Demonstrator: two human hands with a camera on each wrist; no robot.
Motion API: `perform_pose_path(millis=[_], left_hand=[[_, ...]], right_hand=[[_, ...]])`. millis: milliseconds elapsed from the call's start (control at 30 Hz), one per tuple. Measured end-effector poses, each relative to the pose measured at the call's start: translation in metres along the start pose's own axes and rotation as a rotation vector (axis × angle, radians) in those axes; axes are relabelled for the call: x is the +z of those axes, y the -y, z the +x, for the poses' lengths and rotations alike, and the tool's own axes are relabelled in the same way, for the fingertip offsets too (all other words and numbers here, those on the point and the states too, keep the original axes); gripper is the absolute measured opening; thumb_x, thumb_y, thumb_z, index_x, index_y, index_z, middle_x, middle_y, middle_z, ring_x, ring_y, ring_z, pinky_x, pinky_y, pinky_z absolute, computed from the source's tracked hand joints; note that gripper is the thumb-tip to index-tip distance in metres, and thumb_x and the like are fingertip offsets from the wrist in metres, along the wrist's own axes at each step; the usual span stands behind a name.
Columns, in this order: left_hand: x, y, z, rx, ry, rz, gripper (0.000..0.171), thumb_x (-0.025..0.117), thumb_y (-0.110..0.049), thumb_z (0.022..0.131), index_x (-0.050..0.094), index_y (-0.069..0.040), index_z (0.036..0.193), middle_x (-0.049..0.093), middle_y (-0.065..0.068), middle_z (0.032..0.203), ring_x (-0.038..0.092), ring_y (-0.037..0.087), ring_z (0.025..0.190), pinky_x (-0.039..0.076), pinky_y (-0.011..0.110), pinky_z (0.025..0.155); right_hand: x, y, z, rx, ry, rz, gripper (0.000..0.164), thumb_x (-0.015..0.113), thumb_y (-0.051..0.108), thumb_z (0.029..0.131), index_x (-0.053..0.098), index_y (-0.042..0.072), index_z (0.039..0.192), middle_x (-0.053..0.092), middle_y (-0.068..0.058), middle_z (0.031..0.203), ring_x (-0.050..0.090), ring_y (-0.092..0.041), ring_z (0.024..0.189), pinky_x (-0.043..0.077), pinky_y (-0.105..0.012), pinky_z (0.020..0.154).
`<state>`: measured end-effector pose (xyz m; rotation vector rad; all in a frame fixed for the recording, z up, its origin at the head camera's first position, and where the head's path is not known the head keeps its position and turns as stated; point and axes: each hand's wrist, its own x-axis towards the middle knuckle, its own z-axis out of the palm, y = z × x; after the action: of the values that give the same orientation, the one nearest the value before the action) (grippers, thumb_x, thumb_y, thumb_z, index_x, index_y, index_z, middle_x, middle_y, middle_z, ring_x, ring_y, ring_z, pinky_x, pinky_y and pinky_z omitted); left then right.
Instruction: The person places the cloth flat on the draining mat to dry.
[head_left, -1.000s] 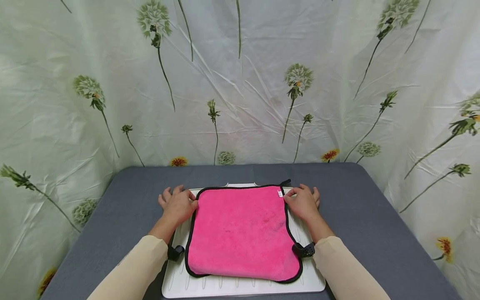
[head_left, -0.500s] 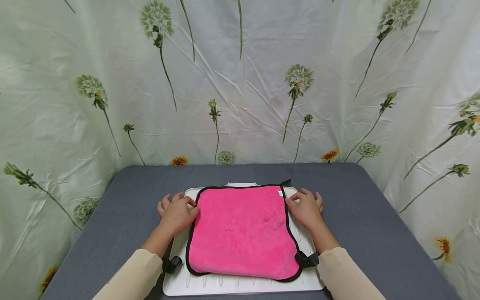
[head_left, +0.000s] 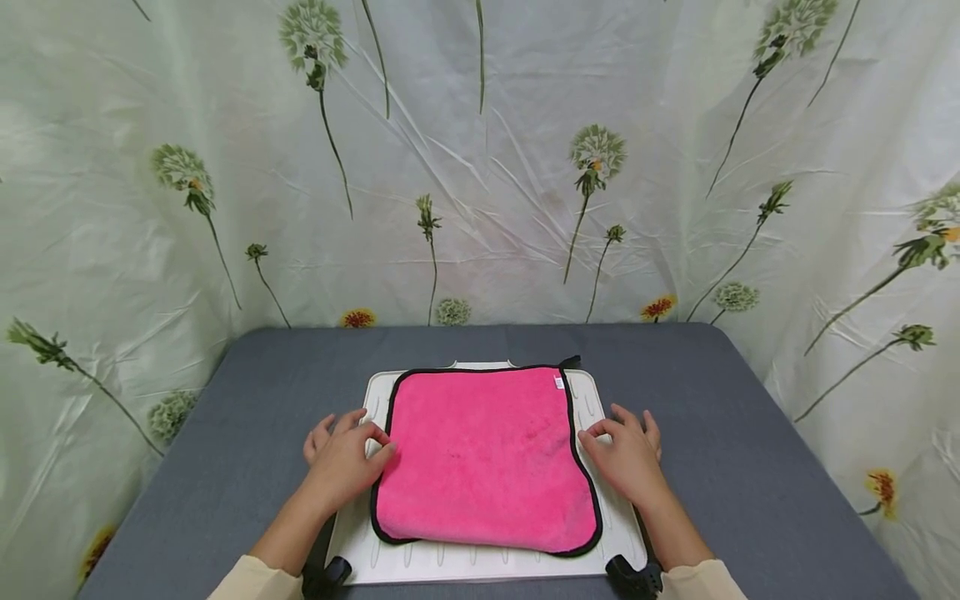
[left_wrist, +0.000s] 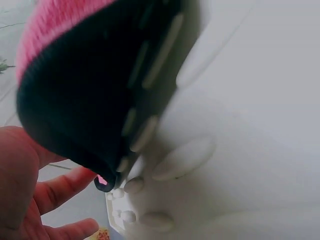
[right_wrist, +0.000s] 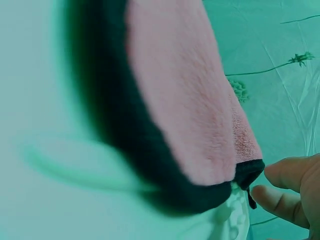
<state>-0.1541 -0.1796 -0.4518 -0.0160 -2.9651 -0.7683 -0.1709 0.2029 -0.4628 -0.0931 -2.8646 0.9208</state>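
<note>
A pink plush towel (head_left: pixel 480 467) with black edging lies flat on a white ribbed tray (head_left: pixel 450 565). Its near side looks folded under, and a small white tag (head_left: pixel 558 382) and black hanging loop (head_left: pixel 572 362) mark the far right corner. At the towel's left edge is my left hand (head_left: pixel 341 458), thumb and forefinger tips overlapping the border in the head view. My right hand (head_left: pixel 624 457) hovers just off the right edge over the tray's rim. The right wrist view shows its fingers (right_wrist: pixel 280 200) relaxed and parted by the black edging, holding nothing.
Grey cloth covers the table (head_left: pixel 750 500) around the tray. A white curtain (head_left: pixel 510 167) printed with dandelions hangs behind and at both sides. Black wrist cameras (head_left: pixel 633 577) sit low near the tray's front corners.
Both hands have drawn back toward me along the towel's sides, from its far corners to about mid-height. My right fingers have come away from the edge. The towel stays in place.
</note>
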Motion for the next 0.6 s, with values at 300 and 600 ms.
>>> perform_pose_path(millis=[300,600], left_hand=[[-0.006,-0.002,-0.032,0.002,-0.026,-0.041,0.010,0.070,-0.035,0.078,0.062,-0.030,0.074,0.046,0.018,0.131,0.018,0.052,0.123,0.009,0.068,0.089],[-0.008,-0.006,-0.060,-0.111,-0.009,-0.071,0.022,0.071,-0.044,0.076,0.062,-0.025,0.084,0.043,0.018,0.134,0.016,0.052,0.124,0.008,0.068,0.089]], right_hand=[[0.001,-0.008,-0.029,0.019,0.034,-0.031,0.012,0.068,0.032,0.080,0.066,0.021,0.074,0.041,-0.024,0.133,0.007,-0.054,0.129,0.007,-0.071,0.095],[-0.004,-0.005,-0.056,0.078,0.063,-0.065,0.016,0.072,0.032,0.076,0.062,0.024,0.067,0.039,-0.023,0.135,0.003,-0.054,0.129,0.006,-0.072,0.094]])
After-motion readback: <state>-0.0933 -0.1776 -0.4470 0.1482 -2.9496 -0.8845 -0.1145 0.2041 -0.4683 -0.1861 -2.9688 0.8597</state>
